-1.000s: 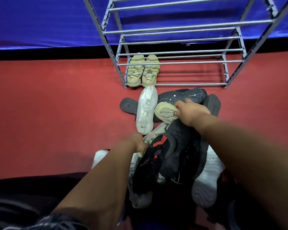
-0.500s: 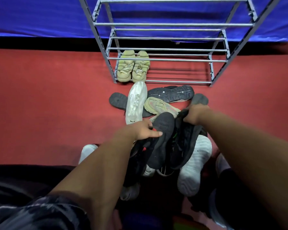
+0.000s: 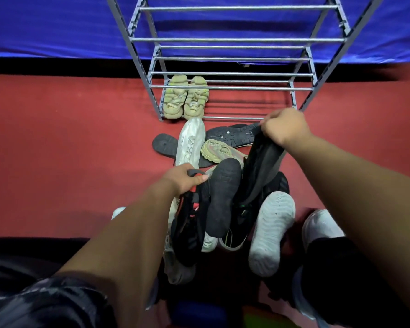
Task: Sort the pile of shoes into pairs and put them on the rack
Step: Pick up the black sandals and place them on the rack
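Head view: I look down past both arms at the shoes on the red floor (image 3: 57, 150).
Left hand (image 3: 184, 178): its fingers are curled tight round the heel loop of a black and red shoe (image 3: 189, 223). I think the loop is an easy handle for pulling it free.
Right hand (image 3: 285, 127): it pinches the top end of a black shoe (image 3: 260, 166) and holds it up, so the shoe hangs down over the pile.
Pile (image 3: 270, 233): near me, in the middle. The shoes lie mixed up, some with soles up. A white shoe (image 3: 191, 140) lies at the far side, just in front of the rack.
Rack (image 3: 234, 40): far from me, by the blue wall.
Tan pair (image 3: 186, 98): side by side at the far left of the bottom shelf. I think this one pair is done.
My guess: one shoe in each hand lets me check if they match. I cannot tell yet if they do.
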Tool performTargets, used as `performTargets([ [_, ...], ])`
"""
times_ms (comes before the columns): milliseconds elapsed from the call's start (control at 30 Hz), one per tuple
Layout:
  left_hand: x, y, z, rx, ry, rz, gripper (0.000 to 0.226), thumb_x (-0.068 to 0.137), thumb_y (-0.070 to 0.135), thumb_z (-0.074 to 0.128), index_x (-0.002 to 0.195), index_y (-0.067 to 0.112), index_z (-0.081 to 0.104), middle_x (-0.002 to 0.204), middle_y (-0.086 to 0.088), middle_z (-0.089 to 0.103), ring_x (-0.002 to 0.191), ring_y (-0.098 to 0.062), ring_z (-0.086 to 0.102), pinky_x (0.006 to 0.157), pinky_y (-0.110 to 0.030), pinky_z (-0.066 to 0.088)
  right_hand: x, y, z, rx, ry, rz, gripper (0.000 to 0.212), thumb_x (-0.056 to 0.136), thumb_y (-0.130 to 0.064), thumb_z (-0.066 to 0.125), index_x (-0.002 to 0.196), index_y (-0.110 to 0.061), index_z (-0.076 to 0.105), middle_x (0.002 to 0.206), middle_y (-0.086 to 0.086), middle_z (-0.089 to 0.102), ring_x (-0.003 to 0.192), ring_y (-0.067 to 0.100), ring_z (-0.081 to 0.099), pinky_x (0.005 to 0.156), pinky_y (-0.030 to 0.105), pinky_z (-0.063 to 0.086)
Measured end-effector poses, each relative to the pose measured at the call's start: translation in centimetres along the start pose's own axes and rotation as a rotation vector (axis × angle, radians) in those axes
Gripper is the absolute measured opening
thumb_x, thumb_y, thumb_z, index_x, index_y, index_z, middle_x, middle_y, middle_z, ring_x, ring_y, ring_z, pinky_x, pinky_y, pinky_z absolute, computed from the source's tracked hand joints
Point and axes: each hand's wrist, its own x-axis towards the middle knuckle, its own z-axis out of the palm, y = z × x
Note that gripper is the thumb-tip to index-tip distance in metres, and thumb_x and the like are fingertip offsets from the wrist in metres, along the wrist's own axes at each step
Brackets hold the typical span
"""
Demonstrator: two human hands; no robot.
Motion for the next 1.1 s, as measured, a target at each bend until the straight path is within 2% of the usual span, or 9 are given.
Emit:
performTargets([
  [200, 1.0, -1.0, -1.4, 0.120, 0.314, -0.136, 0.039, 0.097, 0.052, 0.067, 0.118, 0.019, 0.063, 0.113, -0.004, 0.070, 0.109, -0.029, 0.065, 0.087, -0.035, 0.049, -0.7, -2.0, -1.2, 0.206, 0.234, -0.043, 0.019, 0.076, -0.022, 0.059, 0.072, -0.029, 0.075, 0.083, -0.014, 0.073, 0.085, 0.011, 0.068, 0.077, 0.023, 0.052],
  [333, 1.6, -0.8, -1.8, 0.390, 0.379, -0.232, 0.038, 0.097, 0.037, 0.058, 0.124, 0.011, 0.065, 0.134, -0.015, 0.062, 0.130, -0.037, 0.052, 0.104, -0.041, 0.045, -0.6, -2.8, -1.4, 0.158, 0.422, -0.148, 0.019, 0.081, -0.028, 0.057, 0.080, -0.020, 0.075, 0.100, -0.008, 0.067, 0.087, 0.013, 0.060, 0.074, 0.022, 0.043],
  [500, 1.8, 2.4, -1.3, 0.154, 0.435, -0.085, 0.028, 0.096, 0.025, 0.051, 0.096, 0.002, 0.066, 0.100, -0.015, 0.067, 0.097, -0.037, 0.061, 0.076, -0.037, 0.047, 0.4, -5.3, -2.9, 0.192, 0.512, -0.197, 0.018, 0.077, -0.028, 0.057, 0.086, -0.020, 0.070, 0.107, -0.006, 0.050, 0.087, 0.013, 0.054, 0.078, 0.024, 0.042],
  [633, 0.9, 7.0, 0.0, -0.714, 0.015, -0.152, 0.058, 0.105, 0.064, 0.046, 0.106, 0.010, 0.067, 0.105, -0.009, 0.076, 0.095, -0.026, 0.071, 0.078, -0.037, 0.059, 0.1, -5.6, -0.1, 0.381, 0.324, -0.090, 0.022, 0.070, -0.032, 0.065, 0.085, -0.016, 0.070, 0.103, 0.011, 0.071, 0.076, 0.019, 0.065, 0.071, 0.035, 0.057],
  [767, 1.5, 9.0, 0.9, -1.121, -0.157, -0.121, 0.054, 0.105, 0.059, 0.050, 0.123, 0.010, 0.064, 0.119, -0.016, 0.076, 0.102, -0.032, 0.076, 0.093, -0.053, 0.062, -2.7, -3.8, 5.3, 0.342, -0.354, -0.035, 0.010, 0.086, -0.020, 0.072, 0.095, -0.018, 0.068, 0.096, 0.007, 0.076, 0.083, 0.026, 0.075, 0.074, 0.048, 0.066],
  [833, 2.2, 8.2, 1.4, -0.964, -0.029, -0.192, 0.022, 0.104, 0.021, 0.060, 0.117, 0.005, 0.069, 0.113, -0.018, 0.075, 0.088, -0.033, 0.076, 0.079, -0.055, 0.064, -3.9, -2.4, 7.8, 0.261, -0.542, -0.032, 0.007, 0.096, -0.016, 0.064, 0.090, -0.018, 0.062, 0.093, 0.011, 0.070, 0.081, 0.026, 0.072, 0.077, 0.050, 0.065],
  [900, 3.4, 5.8, 1.8, -0.762, 0.114, -0.296, 0.019, 0.093, 0.000, 0.060, 0.109, 0.002, 0.070, 0.110, -0.024, 0.075, 0.090, -0.038, 0.076, 0.080, -0.062, 0.062, -4.2, -0.7, 9.3, 0.197, -0.602, -0.008, 0.010, 0.099, -0.016, 0.058, 0.096, -0.013, 0.067, 0.095, 0.012, 0.068, 0.083, 0.025, 0.071, 0.077, 0.047, 0.062],
  [1000, 5.3, 2.5, 1.8, -0.646, 0.179, -0.312, 0.020, 0.087, 0.008, 0.068, 0.106, 0.010, 0.074, 0.110, -0.019, 0.077, 0.100, -0.037, 0.074, 0.093, -0.058, 0.061, -3.7, 1.3, 9.3, 0.039, -0.556, -0.054, 0.020, 0.099, -0.022, 0.057, 0.100, -0.010, 0.073, 0.096, 0.013, 0.075, 0.087, 0.026, 0.073, 0.075, 0.039, 0.058],
  [1100, 5.3, 2.0, 1.6, -0.358, 0.300, -0.245, 0.028, 0.073, 0.023, 0.067, 0.097, 0.013, 0.077, 0.097, -0.009, 0.078, 0.094, -0.034, 0.074, 0.087, -0.044, 0.062, -1.9, 3.3, 8.6, -0.222, -0.392, -0.112, 0.029, 0.100, -0.026, 0.054, 0.098, -0.008, 0.076, 0.103, 0.016, 0.076, 0.103, 0.035, 0.069, 0.090, 0.036, 0.054],
])
